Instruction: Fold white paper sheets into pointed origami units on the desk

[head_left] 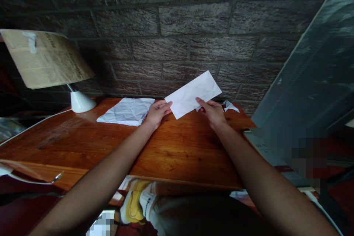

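Observation:
Between my two hands a white rectangular piece of paper [190, 94] is held up over the table, tilted so its right end is higher. My left hand [158, 112] pinches its lower left corner between thumb and fingers. My right hand [211, 112] grips the lower right edge, thumb on the near face and fingers behind. Left of my left hand lies a stack of creased white paper sheets [127, 111]. Just past my right hand sits a small folded white paper piece [231, 106], partly hidden.
A lamp with a brown paper shade [49, 59] and white base [81, 102] stands at the wooden table's [177, 155] back left. A dark brick wall [174, 51] rises behind. To the right is a large grey panel [298, 70]. My legs are below the table edge.

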`<state>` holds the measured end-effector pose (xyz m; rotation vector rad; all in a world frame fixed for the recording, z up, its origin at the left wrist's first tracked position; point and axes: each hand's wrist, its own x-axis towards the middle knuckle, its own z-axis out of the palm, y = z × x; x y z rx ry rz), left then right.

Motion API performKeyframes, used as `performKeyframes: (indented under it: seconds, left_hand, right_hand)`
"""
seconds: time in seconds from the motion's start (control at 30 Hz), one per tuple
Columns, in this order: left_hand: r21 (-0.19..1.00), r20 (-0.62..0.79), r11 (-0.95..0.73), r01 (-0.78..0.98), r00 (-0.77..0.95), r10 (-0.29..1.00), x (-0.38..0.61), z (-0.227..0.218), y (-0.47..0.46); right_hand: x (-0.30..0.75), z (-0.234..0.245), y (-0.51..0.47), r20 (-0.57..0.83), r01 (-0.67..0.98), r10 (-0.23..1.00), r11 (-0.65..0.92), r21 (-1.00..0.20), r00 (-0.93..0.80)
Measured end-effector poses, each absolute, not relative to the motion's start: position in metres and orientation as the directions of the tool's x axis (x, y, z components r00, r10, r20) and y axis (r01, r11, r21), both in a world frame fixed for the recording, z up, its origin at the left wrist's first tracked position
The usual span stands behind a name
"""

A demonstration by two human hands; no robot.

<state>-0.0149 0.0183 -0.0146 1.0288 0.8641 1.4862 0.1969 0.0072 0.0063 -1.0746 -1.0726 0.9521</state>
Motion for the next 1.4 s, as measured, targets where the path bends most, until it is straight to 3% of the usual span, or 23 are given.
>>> performKeyframes:
  seconds: [0.47, 0.83, 1.4]
  left_hand:
    - [0.888, 0.071, -0.133, -0.440, -0.156, 0.985, -0.018, -0.012, 0.020]
    - [0.885, 0.133, -0.228, -0.405, -0.248, 0.959, -0.020, -0.011, 0.023]
    - [0.897, 0.179, -0.218, -0.385, -0.133, 0.975, -0.023, -0.009, 0.021]
  right_hand:
    - [0.193, 0.004, 0.006, 0.199, 0.012, 0.960, 0.200, -0.980, 0.198]
    - [0.192, -0.001, 0.006, 0.209, 0.102, 0.965, 0.194, -0.976, 0.158]
    - [0.192, -0.001, 0.005, 0.199, 0.078, 0.966, 0.189, -0.979, 0.167]
